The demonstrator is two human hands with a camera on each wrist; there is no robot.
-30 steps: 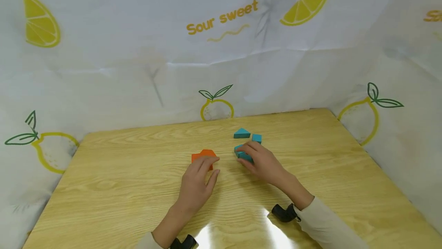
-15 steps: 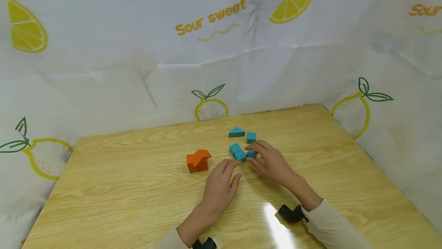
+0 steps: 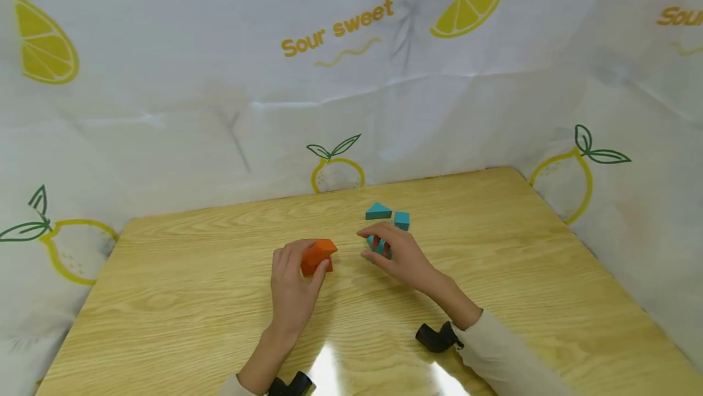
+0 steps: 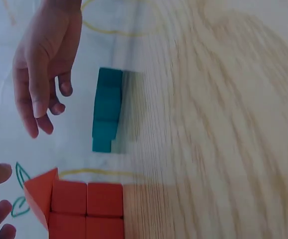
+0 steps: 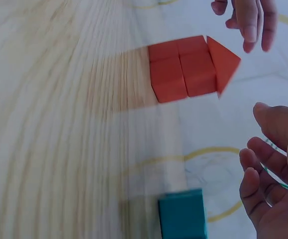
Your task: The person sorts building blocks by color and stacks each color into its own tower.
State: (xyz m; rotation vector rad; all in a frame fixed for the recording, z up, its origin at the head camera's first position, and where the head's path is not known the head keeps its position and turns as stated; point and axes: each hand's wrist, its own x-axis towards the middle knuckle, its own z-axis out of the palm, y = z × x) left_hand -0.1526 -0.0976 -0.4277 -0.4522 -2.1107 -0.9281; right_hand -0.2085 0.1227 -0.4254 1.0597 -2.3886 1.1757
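Observation:
Orange cubes (image 5: 183, 69) stand stacked two by two on the table, and an orange triangular block (image 4: 42, 191) sits on top. My left hand (image 3: 290, 289) is beside this stack; both wrist views show a gap between its fingers and the orange blocks. My right hand (image 3: 405, 259) hovers at the nearer blue blocks (image 3: 379, 246), partly hiding them in the head view. Its fingers are loosely bent and spread, with nothing between them in the right wrist view. From the left wrist view, the blue blocks (image 4: 107, 107) stand in a row below that hand, apart from it.
Behind my right hand lie a blue triangular block (image 3: 378, 212) and a single blue cube (image 3: 402, 220). The wooden table (image 3: 192, 310) meets a white sheet with lemon prints (image 3: 209, 140) at the back and sides.
My left hand went right towards the blue blocks, then came back left to the orange stack. My right hand moved right, then left over the blue blocks, some of which it now covers.

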